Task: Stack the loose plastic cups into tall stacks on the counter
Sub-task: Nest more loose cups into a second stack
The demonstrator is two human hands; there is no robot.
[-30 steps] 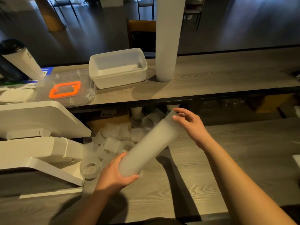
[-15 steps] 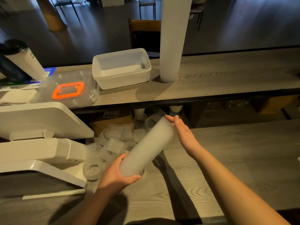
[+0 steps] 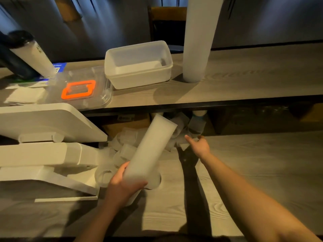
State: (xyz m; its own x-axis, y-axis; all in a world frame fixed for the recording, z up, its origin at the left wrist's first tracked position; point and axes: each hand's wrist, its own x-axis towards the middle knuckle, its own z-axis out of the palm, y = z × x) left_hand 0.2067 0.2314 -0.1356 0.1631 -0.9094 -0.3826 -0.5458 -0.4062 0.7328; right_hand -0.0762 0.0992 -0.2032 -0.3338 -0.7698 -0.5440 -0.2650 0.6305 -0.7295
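Observation:
My left hand (image 3: 123,186) grips the lower end of a long stack of frosted plastic cups (image 3: 152,147), tilted up and to the right over the lower counter (image 3: 253,172). My right hand (image 3: 199,144) reaches out with fingers extended toward the loose cups (image 3: 182,143) lying just right of the stack's top; it holds nothing. More loose frosted cups (image 3: 125,145) lie in a pile behind the stack, under the upper shelf. A very tall cup stack (image 3: 199,41) stands upright on the upper counter (image 3: 244,81).
A white tub (image 3: 139,64) and a clear lid with an orange ring (image 3: 78,89) sit on the upper counter. A white point-of-sale stand (image 3: 43,151) fills the left. A bottle (image 3: 197,123) stands under the shelf. A dark-capped cylinder (image 3: 29,53) leans at far left.
My right hand has let go of the top of the held stack and moved right and forward toward the loose cups. The stack has tipped a little more upright.

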